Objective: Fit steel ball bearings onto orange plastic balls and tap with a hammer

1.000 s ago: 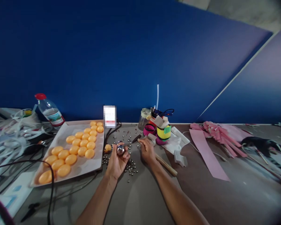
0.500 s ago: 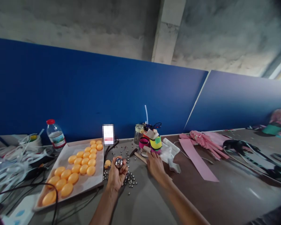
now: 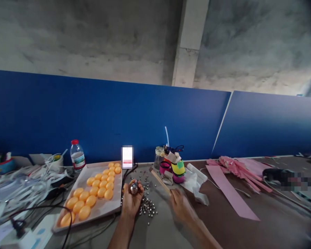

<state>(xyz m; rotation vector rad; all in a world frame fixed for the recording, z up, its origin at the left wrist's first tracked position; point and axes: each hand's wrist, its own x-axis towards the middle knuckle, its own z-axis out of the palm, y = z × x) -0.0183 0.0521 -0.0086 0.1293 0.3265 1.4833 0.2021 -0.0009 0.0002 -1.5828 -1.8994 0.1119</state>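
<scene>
My left hand [image 3: 132, 201] is cupped palm up around a shiny silver ball [image 3: 134, 187]; whether it is one piece or a cluster is too small to tell. Beside that hand, many small steel balls [image 3: 148, 206] lie loose on the grey table. My right hand [image 3: 180, 204], slightly blurred, is closed on the wooden handle of a hammer [image 3: 160, 180]. The hammer's head points away from me, towards the pots at the back.
To the left lies a shallow tray [image 3: 117, 204] holding several orange balls [image 3: 93, 191]. Behind it stand a water bottle [image 3: 77, 157] and a lit phone-like screen [image 3: 127, 157]. Coloured pots [image 3: 178, 169], a glass jar [image 3: 158, 157] and pink strips [image 3: 230, 193] are further right. Cables run on the left.
My right hand has closed on the hammer's handle and drawn it out from beside the pots, its head swung upward. My left hand still holds the silver ball. The whole view has shifted.
</scene>
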